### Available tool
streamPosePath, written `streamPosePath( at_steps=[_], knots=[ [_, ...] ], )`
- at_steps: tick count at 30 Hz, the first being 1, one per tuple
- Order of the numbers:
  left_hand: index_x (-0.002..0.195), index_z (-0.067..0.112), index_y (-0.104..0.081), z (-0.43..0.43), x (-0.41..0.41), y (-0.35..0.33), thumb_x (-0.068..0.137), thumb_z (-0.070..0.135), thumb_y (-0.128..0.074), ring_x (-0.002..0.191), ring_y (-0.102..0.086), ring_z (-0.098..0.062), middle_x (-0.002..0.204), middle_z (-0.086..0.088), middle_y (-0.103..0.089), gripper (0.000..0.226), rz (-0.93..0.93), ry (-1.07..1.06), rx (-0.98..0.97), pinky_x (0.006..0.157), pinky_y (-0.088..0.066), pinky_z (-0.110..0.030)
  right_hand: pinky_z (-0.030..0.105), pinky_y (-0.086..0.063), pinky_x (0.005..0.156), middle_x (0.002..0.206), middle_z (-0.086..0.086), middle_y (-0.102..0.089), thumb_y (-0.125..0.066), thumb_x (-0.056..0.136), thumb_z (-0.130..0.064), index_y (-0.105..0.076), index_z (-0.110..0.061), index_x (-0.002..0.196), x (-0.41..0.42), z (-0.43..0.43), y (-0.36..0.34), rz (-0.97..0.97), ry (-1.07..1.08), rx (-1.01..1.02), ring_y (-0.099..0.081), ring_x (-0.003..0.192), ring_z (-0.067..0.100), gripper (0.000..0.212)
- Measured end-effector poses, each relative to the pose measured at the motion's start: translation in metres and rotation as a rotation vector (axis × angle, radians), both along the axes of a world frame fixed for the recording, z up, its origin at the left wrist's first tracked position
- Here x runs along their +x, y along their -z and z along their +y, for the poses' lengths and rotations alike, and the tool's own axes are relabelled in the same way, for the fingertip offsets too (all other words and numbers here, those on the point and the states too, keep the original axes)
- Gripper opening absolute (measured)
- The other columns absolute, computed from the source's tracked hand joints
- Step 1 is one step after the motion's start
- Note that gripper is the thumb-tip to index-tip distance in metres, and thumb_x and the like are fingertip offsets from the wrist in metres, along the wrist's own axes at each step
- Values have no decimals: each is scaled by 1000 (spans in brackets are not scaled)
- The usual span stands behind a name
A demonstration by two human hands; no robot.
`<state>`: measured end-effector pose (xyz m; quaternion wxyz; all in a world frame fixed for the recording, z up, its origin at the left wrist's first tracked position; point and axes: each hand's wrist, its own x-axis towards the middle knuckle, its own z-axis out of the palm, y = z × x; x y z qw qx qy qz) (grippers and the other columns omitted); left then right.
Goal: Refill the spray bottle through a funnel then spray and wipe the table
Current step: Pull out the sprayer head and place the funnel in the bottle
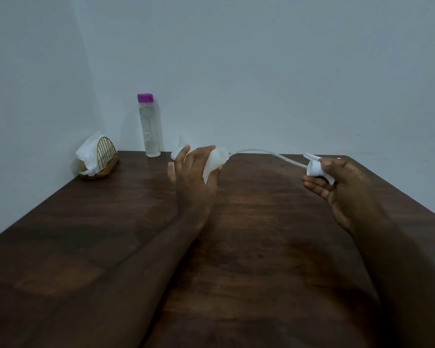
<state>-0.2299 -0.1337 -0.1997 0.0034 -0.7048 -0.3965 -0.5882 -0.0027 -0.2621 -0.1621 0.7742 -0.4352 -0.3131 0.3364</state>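
Observation:
My left hand (pixel 194 172) grips a white translucent spray bottle body (pixel 217 160), tilted with its open neck to the right, above the far middle of the table. My right hand (pixel 337 182) holds the white spray head (pixel 317 168), pulled off the bottle. Its thin dip tube (pixel 269 154) stretches left towards the bottle neck. A white funnel (pixel 180 148) stands upside down on the table behind my left hand, partly hidden. A clear water bottle with a purple cap (pixel 150 126) stands upright at the back.
The dark wooden table (pixel 236 247) sits in a corner, with pale walls behind and on the left. A gold wire napkin holder with white tissues (pixel 97 156) stands at the back left corner. The table's right edge runs diagonally at the right.

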Motion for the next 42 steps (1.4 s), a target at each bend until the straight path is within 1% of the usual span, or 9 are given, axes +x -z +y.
streamPosePath(
  at_steps=[6,10,15,23,26,34,36,40,42],
  knots=[
    [125,27,-59,0,-1,0,85,26,-69,133,-39,-20,125,7,-60,41,35,-25,4,108,-27,-60,29,-62,65,78,10,-71,-47,102,-15,-59,-10,95,-4,-1,-1,-13,-35,10,-72,66,20,15],
    [124,26,-60,1,0,0,84,28,-69,131,-41,-21,124,6,-61,41,57,-35,26,107,-29,-61,24,-59,58,72,4,-73,-41,104,-18,-60,-15,96,-2,-1,-1,10,-66,16,-71,58,16,21],
    [122,27,-61,1,1,2,83,27,-69,129,-42,-22,122,6,-62,40,51,-41,48,104,-31,-61,26,-60,61,88,11,-70,-38,105,-16,-62,-15,98,0,0,4,-94,-57,-27,-71,62,17,25],
    [123,27,-61,1,1,2,84,25,-70,130,-41,-22,124,5,-61,40,60,-36,24,105,-30,-61,29,-62,66,90,9,-74,-39,105,-18,-63,-16,100,0,1,5,-7,-129,-45,-75,72,20,24],
    [122,27,-61,1,2,3,84,25,-69,131,-41,-22,123,5,-62,40,64,-26,12,106,-28,-61,29,-62,72,102,9,-72,-40,105,-19,-64,-19,101,4,3,6,-50,-94,-76,-75,78,20,25],
    [122,27,-61,1,3,3,82,23,-71,130,-43,-24,124,4,-61,42,69,-34,14,106,-28,-61,34,-62,77,107,8,-71,-38,105,-16,-63,-15,102,4,4,8,69,-164,-1,-75,74,20,25],
    [122,27,-61,2,3,4,82,24,-71,131,-42,-23,124,5,-61,42,79,-39,16,106,-28,-60,32,-62,77,113,9,-69,-39,105,-17,-64,-15,106,5,5,8,25,-129,-54,-75,76,20,25],
    [123,27,-61,4,2,5,82,23,-70,131,-41,-23,125,5,-61,43,76,-33,9,106,-26,-61,31,-62,71,99,11,-74,-45,103,-24,-68,-16,108,2,4,11,-8,-98,-58,-74,72,19,25],
    [122,27,-61,3,2,6,81,23,-71,130,-42,-24,124,4,-61,43,70,-35,25,106,-26,-61,30,-61,72,109,12,-70,-49,102,-23,-72,-18,108,2,5,10,-100,-57,-90,-73,76,19,24]
  ],
)
